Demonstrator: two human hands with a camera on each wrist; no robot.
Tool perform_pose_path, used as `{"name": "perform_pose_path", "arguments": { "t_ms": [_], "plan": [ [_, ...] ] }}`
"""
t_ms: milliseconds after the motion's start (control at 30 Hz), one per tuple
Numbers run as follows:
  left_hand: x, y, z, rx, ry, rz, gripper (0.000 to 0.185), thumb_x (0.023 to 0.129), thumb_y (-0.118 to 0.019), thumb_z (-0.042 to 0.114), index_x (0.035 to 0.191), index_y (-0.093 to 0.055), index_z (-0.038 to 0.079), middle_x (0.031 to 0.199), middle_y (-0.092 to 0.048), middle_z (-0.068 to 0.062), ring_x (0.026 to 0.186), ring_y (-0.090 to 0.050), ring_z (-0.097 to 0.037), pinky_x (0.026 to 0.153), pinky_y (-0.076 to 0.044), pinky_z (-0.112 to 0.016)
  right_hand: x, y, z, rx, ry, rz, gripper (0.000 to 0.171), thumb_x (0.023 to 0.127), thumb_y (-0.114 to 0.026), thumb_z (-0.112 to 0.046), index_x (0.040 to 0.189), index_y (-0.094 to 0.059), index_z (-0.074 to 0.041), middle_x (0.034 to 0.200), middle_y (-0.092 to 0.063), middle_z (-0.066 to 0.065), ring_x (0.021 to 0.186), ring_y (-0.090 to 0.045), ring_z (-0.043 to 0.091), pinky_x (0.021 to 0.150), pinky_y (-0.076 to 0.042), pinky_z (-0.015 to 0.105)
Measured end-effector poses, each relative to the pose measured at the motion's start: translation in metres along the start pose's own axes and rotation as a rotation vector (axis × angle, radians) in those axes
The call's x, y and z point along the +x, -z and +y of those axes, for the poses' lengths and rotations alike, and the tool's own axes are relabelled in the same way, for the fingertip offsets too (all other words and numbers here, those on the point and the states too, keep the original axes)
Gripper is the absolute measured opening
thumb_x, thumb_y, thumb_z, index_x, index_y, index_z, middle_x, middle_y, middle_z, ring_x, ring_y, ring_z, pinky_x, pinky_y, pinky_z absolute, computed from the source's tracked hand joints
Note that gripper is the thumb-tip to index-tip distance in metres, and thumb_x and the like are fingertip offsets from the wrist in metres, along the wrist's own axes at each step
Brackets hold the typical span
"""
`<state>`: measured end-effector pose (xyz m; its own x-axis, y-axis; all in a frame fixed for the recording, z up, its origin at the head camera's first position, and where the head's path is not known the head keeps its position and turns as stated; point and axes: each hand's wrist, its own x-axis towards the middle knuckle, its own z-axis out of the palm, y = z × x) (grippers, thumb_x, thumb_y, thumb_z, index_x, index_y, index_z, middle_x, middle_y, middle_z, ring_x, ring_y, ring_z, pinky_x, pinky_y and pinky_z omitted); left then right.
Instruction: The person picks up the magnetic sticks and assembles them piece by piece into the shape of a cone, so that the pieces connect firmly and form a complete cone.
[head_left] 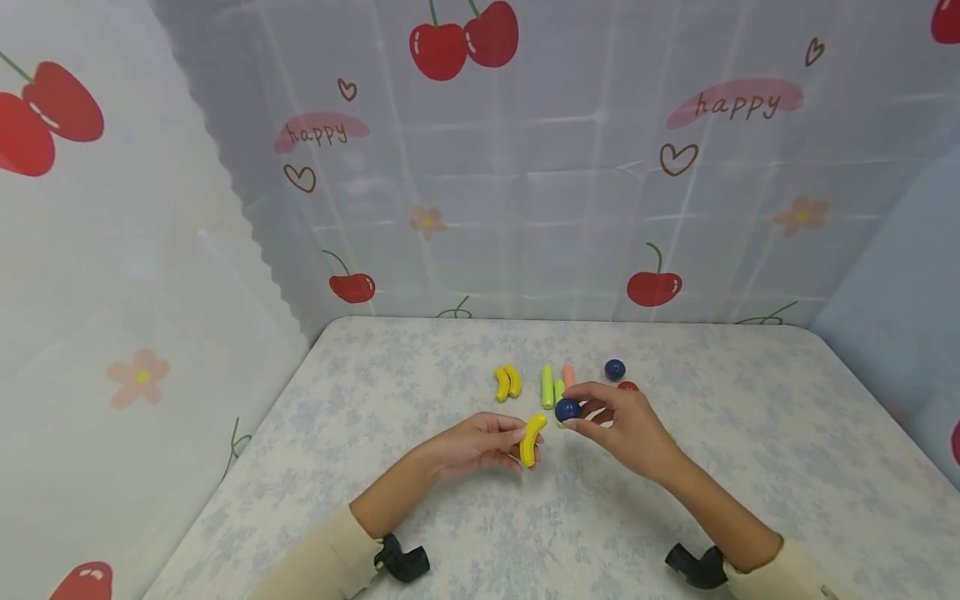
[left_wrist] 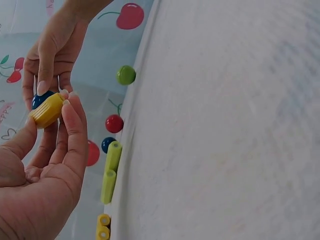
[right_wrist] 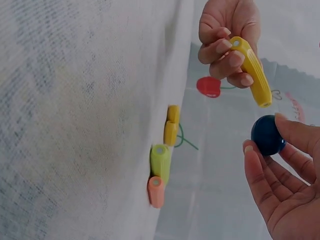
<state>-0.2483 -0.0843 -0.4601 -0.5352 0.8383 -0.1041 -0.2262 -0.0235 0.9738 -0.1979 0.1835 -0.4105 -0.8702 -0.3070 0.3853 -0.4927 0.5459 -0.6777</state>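
Note:
My left hand (head_left: 476, 446) pinches a yellow toy banana (head_left: 529, 448) between thumb and fingers, above the middle of the table. Just to its right, the thumb and fingertips of my right hand (head_left: 630, 425) grip a dark blue ball (head_left: 567, 410). In the right wrist view the lower end of the banana (right_wrist: 255, 77) is close above the ball (right_wrist: 265, 135), with a small gap between them. From the left wrist, the banana (left_wrist: 48, 111) partly covers the ball (left_wrist: 38, 100).
Behind the hands lie two yellow bananas (head_left: 508, 382), light green sticks (head_left: 547, 387) and a pink stick (head_left: 568, 375). Another blue ball (head_left: 615, 370) and a partly hidden red ball (head_left: 628, 386) are farther right. A green ball (left_wrist: 126, 75) shows in the left wrist view. A patterned curtain (head_left: 495, 167) hangs behind the table.

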Motion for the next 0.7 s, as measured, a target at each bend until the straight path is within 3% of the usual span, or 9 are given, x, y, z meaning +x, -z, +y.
{"name": "perform_pose_path", "arguments": {
  "t_ms": [433, 700],
  "plan": [
    [0.003, -0.005, -0.006, -0.014, 0.022, -0.014, 0.042, 0.11, -0.047, 0.015, 0.136, -0.051, -0.017, 0.111, -0.074, -0.006, 0.103, -0.069, -0.018, 0.087, -0.056, -0.029, -0.003, -0.008, 0.002, 0.084, -0.005, -0.043, 0.03, 0.086, -0.082, -0.012, 0.115, -0.074, -0.011, 0.101, -0.075, -0.005, 0.085, -0.07, 0.011, 0.073, -0.059, 0.026],
    [0.004, -0.007, -0.008, 0.111, 0.059, 0.109, 0.032, 0.104, -0.061, 0.02, 0.128, -0.066, -0.001, 0.112, -0.074, -0.015, 0.093, -0.07, -0.017, 0.077, -0.057, -0.029, -0.003, -0.013, 0.005, 0.08, -0.026, -0.131, 0.034, 0.087, -0.082, -0.016, 0.12, -0.074, -0.013, 0.104, -0.075, -0.004, 0.087, -0.069, 0.011, 0.074, -0.058, 0.026]
  ]
}}
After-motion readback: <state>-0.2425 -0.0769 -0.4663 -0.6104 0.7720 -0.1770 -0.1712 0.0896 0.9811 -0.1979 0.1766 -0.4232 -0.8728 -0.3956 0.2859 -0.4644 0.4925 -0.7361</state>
